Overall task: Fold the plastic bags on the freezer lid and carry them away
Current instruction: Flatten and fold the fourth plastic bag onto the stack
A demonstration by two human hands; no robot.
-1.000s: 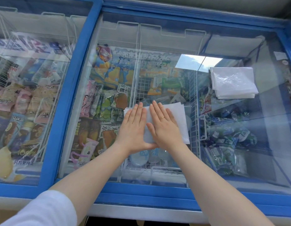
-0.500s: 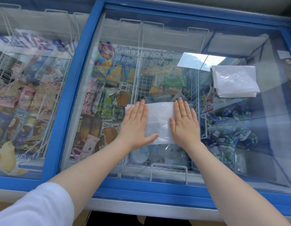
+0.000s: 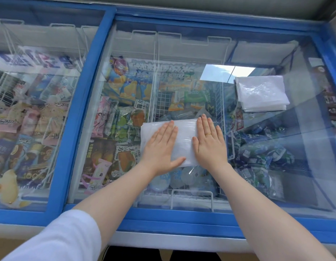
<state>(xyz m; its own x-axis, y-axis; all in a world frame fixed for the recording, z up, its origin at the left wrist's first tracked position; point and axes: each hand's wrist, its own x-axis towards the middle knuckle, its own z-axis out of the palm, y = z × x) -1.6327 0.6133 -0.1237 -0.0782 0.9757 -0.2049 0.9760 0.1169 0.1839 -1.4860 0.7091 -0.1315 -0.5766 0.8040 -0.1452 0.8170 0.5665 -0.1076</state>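
Flattening was your step: your left hand (image 3: 160, 147) and right hand (image 3: 210, 142) lay spread, fingers straight, pressing the folded bag (image 3: 184, 137) on the freezer lid (image 3: 314, 166). Next, probably, lift it onto the stack (image 3: 261, 95) far right.

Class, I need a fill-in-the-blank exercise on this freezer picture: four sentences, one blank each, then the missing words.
1. Both hands press flat on a folded plastic bag lying on the freezer's glass ____.
2. The gold ring is on the ____ hand.
3. The stack of folded bags lies to the ____ of the hands.
4. The frame around the glass is coloured ____.

Missing words: lid; right; right; blue
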